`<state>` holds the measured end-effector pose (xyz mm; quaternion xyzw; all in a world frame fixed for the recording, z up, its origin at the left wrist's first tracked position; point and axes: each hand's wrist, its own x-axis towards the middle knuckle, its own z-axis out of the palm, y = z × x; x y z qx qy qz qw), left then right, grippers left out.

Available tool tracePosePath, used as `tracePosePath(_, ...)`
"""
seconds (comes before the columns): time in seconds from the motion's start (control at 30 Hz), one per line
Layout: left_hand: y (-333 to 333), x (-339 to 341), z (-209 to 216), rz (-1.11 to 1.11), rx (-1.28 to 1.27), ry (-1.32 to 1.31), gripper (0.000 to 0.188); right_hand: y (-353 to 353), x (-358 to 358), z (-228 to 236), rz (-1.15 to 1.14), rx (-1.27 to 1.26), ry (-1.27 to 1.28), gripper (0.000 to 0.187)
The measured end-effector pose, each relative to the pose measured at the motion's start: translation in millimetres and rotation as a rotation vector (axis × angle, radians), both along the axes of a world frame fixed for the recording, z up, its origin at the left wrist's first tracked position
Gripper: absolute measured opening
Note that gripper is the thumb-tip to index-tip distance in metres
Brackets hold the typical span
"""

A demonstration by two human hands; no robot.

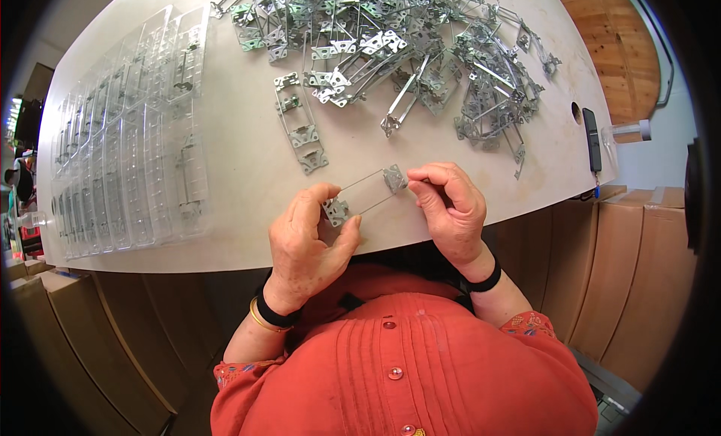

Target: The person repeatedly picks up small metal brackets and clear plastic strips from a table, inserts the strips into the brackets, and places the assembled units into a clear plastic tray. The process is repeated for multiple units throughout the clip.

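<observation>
Centrally, near the near edge of the table (248,203), a metal assembly (393,178) is positioned between the two hands. It consists of two grey perforated plates joined by two slender, roughly parallel rods, and it runs obliquely from near left to far right. The left hand (304,244) retains the near-left plate: thumb and forefinger are clamped on it from opposite sides. The right hand (456,211) is located at the outer edge of the far-right plate. Its thumb and forefinger tips lie close to each other; it cannot be determined whether they grip the plate edge or only sit against it. The remaining right fingers are curled toward the palm.

Directly beyond the left hand, a pair of loose assemblies (304,136) of similar plates and rods lies on the table, apart from the pile. A large pile of metal parts (387,42) occupies the far middle and far right, with rods and plates interlocked at many angles. On the left side, clear plastic trays (197,30) with long compartments are laid out; grey metal parts (189,165) are visible in them. Along the right edge, a black handheld device (592,141) lies beside a clear container (629,132) with a pale end. Cardboard boxes (623,263) stand below table level on the right, with others on the left.
</observation>
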<state>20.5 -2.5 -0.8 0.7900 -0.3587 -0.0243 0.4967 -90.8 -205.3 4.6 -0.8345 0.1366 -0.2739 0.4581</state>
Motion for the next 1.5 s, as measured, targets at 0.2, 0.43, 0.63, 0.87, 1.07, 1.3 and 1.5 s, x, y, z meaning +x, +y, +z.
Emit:
tracePosePath(0.2, 0.2, -0.6, 1.8, 0.006, 0.019, 0.019, 0.042, 0.4, 0.1, -1.2, -0.002, 0.004, -0.007, 0.018)
tracePosePath(0.43, -0.3, 0.1, 0.8, 0.003, 0.015, -0.001, 0.042, 0.6, 0.1, -0.5, 0.004, 0.027, 0.024, 0.019)
tracePosePath(0.63, -1.5, 1.6, -2.5, 0.001, -0.031, -0.053, 0.042, 2.0, 0.3, -1.8, -0.020, 0.162, 0.029, 0.018)
tracePosePath(0.87, -1.1, 0.4, -2.2, 0.006, -0.020, -0.032, 0.043, -0.7, 0.2, -2.7, 0.026, 0.075, 0.000, 0.016)
tracePosePath(1.07, -1.6, 0.6, -1.8, 0.004, -0.022, -0.025, 0.043, 1.6, -0.9, -5.9, 0.012, 0.192, 0.007, 0.014)
tracePosePath(1.3, -0.8, -0.2, -1.8, 0.009, -0.014, -0.019, 0.043, 1.3, 0.8, -1.0, 0.012, 0.054, 0.034, 0.012)
tracePosePath(1.5, -0.8, -0.3, -1.3, 0.009, -0.012, -0.022, 0.043, 0.5, -0.6, -5.7, 0.024, 0.127, 0.010, 0.015)
